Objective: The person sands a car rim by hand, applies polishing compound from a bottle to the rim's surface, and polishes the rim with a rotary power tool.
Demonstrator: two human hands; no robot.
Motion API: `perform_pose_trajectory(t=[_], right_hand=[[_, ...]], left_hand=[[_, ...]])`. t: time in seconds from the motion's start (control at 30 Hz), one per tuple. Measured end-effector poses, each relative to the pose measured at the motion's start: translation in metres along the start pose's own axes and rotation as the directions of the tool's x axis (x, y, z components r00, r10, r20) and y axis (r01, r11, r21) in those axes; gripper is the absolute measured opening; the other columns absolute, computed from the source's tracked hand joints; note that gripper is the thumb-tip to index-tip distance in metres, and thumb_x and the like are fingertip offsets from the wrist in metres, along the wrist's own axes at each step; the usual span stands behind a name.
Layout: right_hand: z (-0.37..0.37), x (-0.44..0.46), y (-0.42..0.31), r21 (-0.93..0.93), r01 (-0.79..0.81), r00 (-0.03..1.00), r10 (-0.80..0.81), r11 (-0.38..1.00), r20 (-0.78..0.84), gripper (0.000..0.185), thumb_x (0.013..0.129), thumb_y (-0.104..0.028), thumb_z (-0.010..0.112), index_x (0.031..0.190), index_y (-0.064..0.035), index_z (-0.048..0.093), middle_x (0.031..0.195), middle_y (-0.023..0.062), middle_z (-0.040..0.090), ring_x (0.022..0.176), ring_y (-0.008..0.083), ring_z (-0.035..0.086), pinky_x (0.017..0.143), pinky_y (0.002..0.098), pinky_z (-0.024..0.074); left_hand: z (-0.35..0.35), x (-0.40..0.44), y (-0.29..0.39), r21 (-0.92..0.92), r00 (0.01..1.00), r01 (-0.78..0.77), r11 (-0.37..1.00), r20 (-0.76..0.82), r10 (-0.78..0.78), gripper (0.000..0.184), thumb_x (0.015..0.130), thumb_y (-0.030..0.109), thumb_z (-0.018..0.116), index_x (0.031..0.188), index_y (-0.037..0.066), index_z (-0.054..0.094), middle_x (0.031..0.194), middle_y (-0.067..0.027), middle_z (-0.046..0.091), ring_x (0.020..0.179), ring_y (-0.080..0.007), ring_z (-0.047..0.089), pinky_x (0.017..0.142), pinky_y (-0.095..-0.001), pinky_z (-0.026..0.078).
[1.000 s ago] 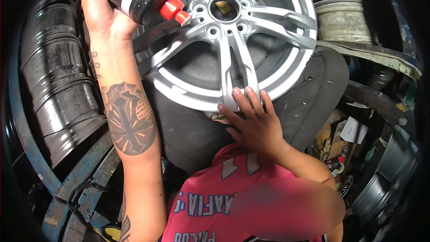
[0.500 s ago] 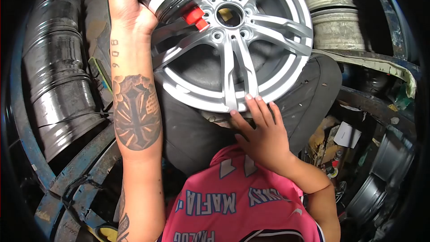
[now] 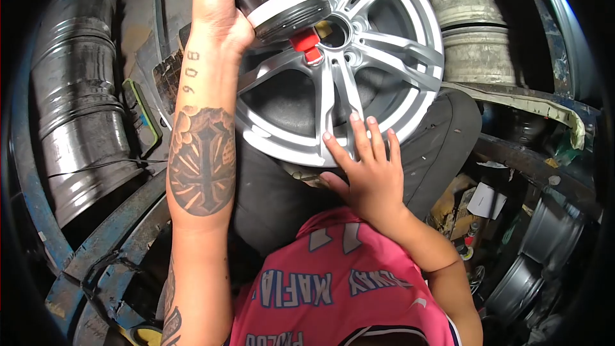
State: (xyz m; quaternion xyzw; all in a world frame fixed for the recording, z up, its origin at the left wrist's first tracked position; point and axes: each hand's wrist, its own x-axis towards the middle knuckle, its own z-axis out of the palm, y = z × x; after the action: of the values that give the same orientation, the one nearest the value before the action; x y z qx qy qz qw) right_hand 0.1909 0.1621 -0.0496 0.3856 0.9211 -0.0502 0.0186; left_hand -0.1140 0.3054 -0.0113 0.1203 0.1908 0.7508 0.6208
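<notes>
My left hand [image 3: 221, 9] is wrapped round a black bottle [image 3: 278, 0] with a white band and a QR code. The bottle is tipped down, its red nozzle [image 3: 305, 41] over the spokes just left of the wheel's hub hole. A silver alloy wheel [image 3: 336, 90] with paired spokes lies across dark trousers. My right hand [image 3: 368, 170] has its fingers spread, the fingertips on the near rim and lower spokes, holding nothing. Part of my left hand's fingers is hidden behind the bottle and the frame's top edge.
Shiny rims [image 3: 83, 122] are stacked at the left, beside a blue metal frame [image 3: 102, 237]. Worn grey rims [image 3: 477, 54] stand at the upper right. A phone-like object with a green edge [image 3: 142, 115] lies left of the forearm. More rims [image 3: 551, 230] are at the lower right.
My left hand and the bottle have moved right, bringing the nozzle from the left spokes to beside the hub. My right hand has shifted slightly, its fingers now further over the rim.
</notes>
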Motion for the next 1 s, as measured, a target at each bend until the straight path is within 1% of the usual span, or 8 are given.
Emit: perform_pose_trajectory(t=[0.27,0.4,0.47,0.53,0.6,0.63,0.73,1.0], right_hand=[[-0.007,0.022,0.007,-0.018,-0.029,0.997,0.028,0.999,-0.071,0.072,0.089,-0.054,0.078,0.155,-0.0323,0.058,0.169,0.0146,0.043,0.15,0.0399,0.045,0.117,0.0656,0.0371],[-0.025,0.03,0.011,0.284,-0.003,1.0,0.009,0.959,-0.021,0.078,0.097,-0.048,0.073,0.164,-0.0157,0.047,0.169,0.0288,0.035,0.15,0.0441,0.044,0.119,0.0589,0.0371],[-0.024,0.033,0.014,0.746,-0.083,0.996,0.031,0.661,0.083,0.09,0.096,-0.042,0.074,0.169,-0.0095,0.033,0.174,0.0257,0.027,0.153,0.0421,0.042,0.121,0.052,0.0375],[-0.029,0.041,0.008,0.976,-0.161,0.987,0.016,0.147,0.16,0.099,0.097,-0.038,0.073,0.173,-0.0056,0.019,0.177,0.0242,0.021,0.156,0.0409,0.039,0.123,0.0485,0.0368],[-0.039,0.051,-0.006,0.886,-0.189,0.979,-0.012,-0.423,0.203,0.105,0.099,-0.038,0.07,0.174,-0.0038,0.005,0.179,0.0244,0.016,0.159,0.0405,0.035,0.125,0.0485,0.035],[-0.037,0.056,-0.008,0.834,-0.168,0.984,-0.046,-0.526,0.17,0.105,0.102,-0.042,0.065,0.173,-0.004,-0.001,0.178,0.0268,0.013,0.16,0.0444,0.031,0.127,0.0515,0.032],[-0.041,0.068,-0.02,0.651,-0.106,0.993,-0.042,-0.752,0.114,0.103,0.102,-0.044,0.062,0.173,-0.0025,0.0,0.178,0.0282,0.012,0.16,0.0449,0.03,0.128,0.0554,0.0305],[-0.034,0.067,-0.026,0.542,-0.123,0.992,-0.083,-0.832,0.099,0.088,0.105,-0.046,0.055,0.173,-0.005,0.018,0.178,0.029,0.01,0.161,0.046,0.028,0.129,0.0598,0.0288]], left_hand=[[0.006,-0.007,0.005,-0.045,0.999,0.038,0.998,-0.005,-0.039,0.039,0.103,0.043,0.069,0.114,0.005,0.067,0.09,-0.008,0.072,0.078,-0.0228,0.072,0.073,-0.039,0.063],[-0.001,-0.002,0.005,-0.056,1.0,0.004,0.998,-0.007,-0.004,0.045,0.103,0.046,0.066,0.118,0.004,0.065,0.095,-0.0105,0.071,0.083,-0.0262,0.071,0.078,-0.0436,0.063],[-0.002,-0.003,0.004,-0.058,1.0,0.007,0.998,-0.005,-0.007,0.048,0.103,0.048,0.064,0.12,0.003,0.065,0.098,-0.012,0.071,0.086,-0.028,0.071,0.08,-0.0452,0.062],[-0.001,-0.003,0.002,-0.053,1.0,0.013,0.999,-0.001,-0.013,0.051,0.103,0.05,0.062,0.122,0.003,0.064,0.101,-0.0135,0.071,0.089,-0.0298,0.071,0.083,-0.0467,0.061],[-0.001,-0.005,-0.001,-0.05,1.0,0.018,0.999,-0.001,-0.018,0.054,0.103,0.051,0.06,0.124,0.002,0.063,0.104,-0.0149,0.07,0.092,-0.0316,0.07,0.085,-0.0483,0.06],[-0.001,-0.005,-0.003,-0.054,1.0,0.022,0.998,0.001,-0.022,0.055,0.103,0.052,0.059,0.125,0.002,0.063,0.106,-0.0157,0.07,0.093,-0.0325,0.07,0.086,-0.0491,0.06],[0.0,-0.006,-0.004,-0.061,1.0,0.018,0.998,0.009,-0.018,0.059,0.104,0.055,0.055,0.128,0.001,0.062,0.11,-0.0178,0.07,0.097,-0.0352,0.07,0.09,-0.0514,0.059],[-0.003,-0.019,0.017,-0.022,0.998,-0.054,0.998,0.034,0.055,0.071,0.105,0.061,0.046,0.136,-0.002,0.059,0.122,-0.0237,0.068,0.109,-0.0425,0.068,0.099,-0.0577,0.056]])
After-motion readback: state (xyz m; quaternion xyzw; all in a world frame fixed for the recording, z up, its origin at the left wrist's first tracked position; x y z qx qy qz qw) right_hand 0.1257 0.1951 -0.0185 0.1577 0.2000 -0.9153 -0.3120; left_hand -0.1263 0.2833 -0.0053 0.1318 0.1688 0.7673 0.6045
